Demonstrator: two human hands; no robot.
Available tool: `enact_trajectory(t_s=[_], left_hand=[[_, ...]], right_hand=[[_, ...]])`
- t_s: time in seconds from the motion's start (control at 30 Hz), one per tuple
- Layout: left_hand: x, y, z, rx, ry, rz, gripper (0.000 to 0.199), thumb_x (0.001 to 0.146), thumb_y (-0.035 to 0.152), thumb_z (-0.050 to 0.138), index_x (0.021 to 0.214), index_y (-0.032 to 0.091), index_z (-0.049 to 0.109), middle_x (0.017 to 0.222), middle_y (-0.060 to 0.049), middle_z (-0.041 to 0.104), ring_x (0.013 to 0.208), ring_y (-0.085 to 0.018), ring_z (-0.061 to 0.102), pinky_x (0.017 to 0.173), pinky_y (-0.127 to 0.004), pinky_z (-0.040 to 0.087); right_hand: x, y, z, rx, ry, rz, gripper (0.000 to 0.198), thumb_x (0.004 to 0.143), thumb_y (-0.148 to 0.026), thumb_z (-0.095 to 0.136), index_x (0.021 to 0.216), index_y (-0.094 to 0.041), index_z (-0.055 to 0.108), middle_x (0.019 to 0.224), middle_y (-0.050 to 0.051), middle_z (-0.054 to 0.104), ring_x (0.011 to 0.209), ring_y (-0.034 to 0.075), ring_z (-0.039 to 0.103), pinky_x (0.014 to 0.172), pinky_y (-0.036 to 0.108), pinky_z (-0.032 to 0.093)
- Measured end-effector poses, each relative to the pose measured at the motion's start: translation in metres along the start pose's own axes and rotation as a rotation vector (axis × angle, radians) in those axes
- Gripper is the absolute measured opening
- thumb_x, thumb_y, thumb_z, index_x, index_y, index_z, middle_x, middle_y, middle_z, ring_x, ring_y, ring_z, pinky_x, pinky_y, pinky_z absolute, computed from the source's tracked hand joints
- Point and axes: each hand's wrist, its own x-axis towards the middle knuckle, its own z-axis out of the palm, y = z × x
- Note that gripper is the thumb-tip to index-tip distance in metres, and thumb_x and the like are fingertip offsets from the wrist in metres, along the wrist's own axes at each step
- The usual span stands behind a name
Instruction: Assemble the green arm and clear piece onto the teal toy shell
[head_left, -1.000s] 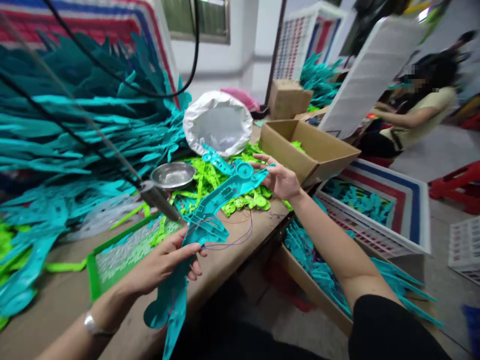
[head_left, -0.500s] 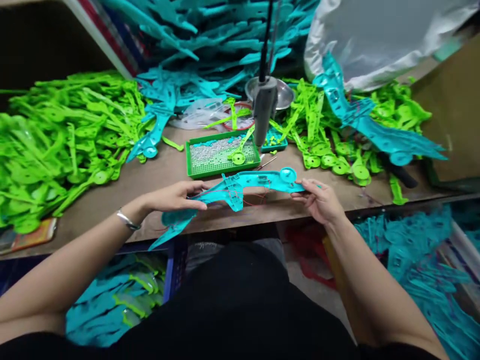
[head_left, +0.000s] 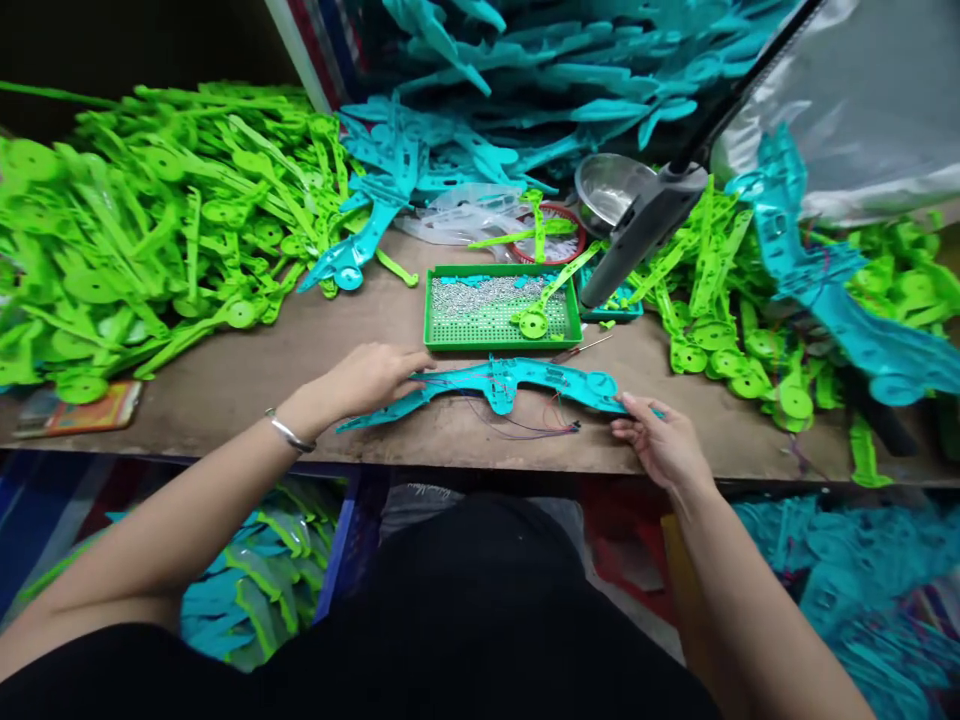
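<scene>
A long turquoise plastic shell (head_left: 501, 385), curved like a bow with a crosspiece in its middle, lies low over the near part of the workbench. Thin red and dark wires (head_left: 517, 436) trail from it towards me. My left hand (head_left: 375, 378) is closed over its left arm, fingers partly hidden behind the hand. At the other end, my right hand (head_left: 664, 435) pinches the tip between thumb and fingers. Just beyond the shell stands a green perforated tray (head_left: 501, 345) of small silvery screws, with a lime-green plastic part (head_left: 534, 322) lying in it.
A grey powered screwdriver (head_left: 637, 235) hangs tilted beside the tray. Behind it is a metal bowl (head_left: 611, 190). A thin screwdriver (head_left: 581, 350) lies on the workbench (head_left: 247, 400). Lime-green parts (head_left: 150, 220) are heaped left and right; turquoise shells (head_left: 540, 90) pile up behind.
The shell has gone from tilted to nearly flat, lower over the bench, and its wires now spread in front. Both hands moved with it. The hanging screwdriver has swung from upright to slanted.
</scene>
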Motion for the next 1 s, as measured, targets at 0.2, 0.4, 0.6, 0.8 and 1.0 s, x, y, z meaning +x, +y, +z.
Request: enact_trajectory(t_s=[0.2, 0.4, 0.6, 0.8, 1.0], left_hand=[[-0.01, 0.016, 0.012, 0.291, -0.06, -0.134, 0.027, 0.091, 0.032, 0.048, 0.112, 0.019, 0.06, 0.11, -0.012, 0.066, 0.094, -0.027, 0.065, 0.071, -0.032, 0.045], [-0.014, 0.014, 0.021, 0.292, -0.115, -0.325, 0.027, 0.093, 0.034, 0.043, 0.109, 0.019, 0.059, 0.113, -0.014, 0.065, 0.096, -0.032, 0.063, 0.072, -0.037, 0.047], [-0.012, 0.003, 0.022, 0.245, -0.089, -0.226, 0.023, 0.092, 0.026, 0.039, 0.106, 0.019, 0.055, 0.106, -0.012, 0.065, 0.096, -0.029, 0.06, 0.076, -0.036, 0.045], [-0.016, 0.007, 0.016, 0.233, -0.029, -0.199, 0.027, 0.092, 0.029, 0.033, 0.107, 0.019, 0.054, 0.108, -0.012, 0.063, 0.095, -0.027, 0.061, 0.076, -0.036, 0.046], [-0.045, 0.032, -0.002, 0.317, 0.189, -0.206, 0.037, 0.097, 0.043, 0.029, 0.097, 0.024, 0.06, 0.092, -0.009, 0.06, 0.077, -0.024, 0.062, 0.055, -0.032, 0.039]], right_hand=[[-0.008, 0.005, -0.008, -0.613, 0.093, -0.338, 0.042, 0.068, -0.063, 0.076, 0.077, -0.021, 0.075, 0.055, 0.001, 0.062, 0.048, 0.014, 0.054, 0.045, 0.026, 0.045], [-0.016, 0.006, -0.012, -0.982, 0.091, -0.626, 0.039, 0.087, -0.056, 0.059, 0.083, -0.022, 0.078, 0.076, 0.007, 0.068, 0.073, 0.021, 0.063, 0.075, 0.035, 0.05], [-0.037, 0.007, 0.0, -1.05, 0.157, -0.832, 0.025, 0.092, -0.036, 0.057, 0.102, -0.021, 0.074, 0.104, 0.011, 0.073, 0.081, 0.021, 0.066, 0.076, 0.035, 0.051], [-0.047, 0.028, 0.023, -1.22, -0.282, -1.067, 0.032, 0.091, -0.012, 0.048, 0.115, -0.018, 0.068, 0.108, 0.011, 0.074, 0.096, 0.027, 0.062, 0.087, 0.044, 0.05], [-0.039, 0.034, 0.031, -1.331, -0.239, -1.129, 0.032, 0.094, -0.011, 0.043, 0.114, -0.016, 0.068, 0.098, 0.011, 0.075, 0.086, 0.025, 0.058, 0.075, 0.041, 0.048]])
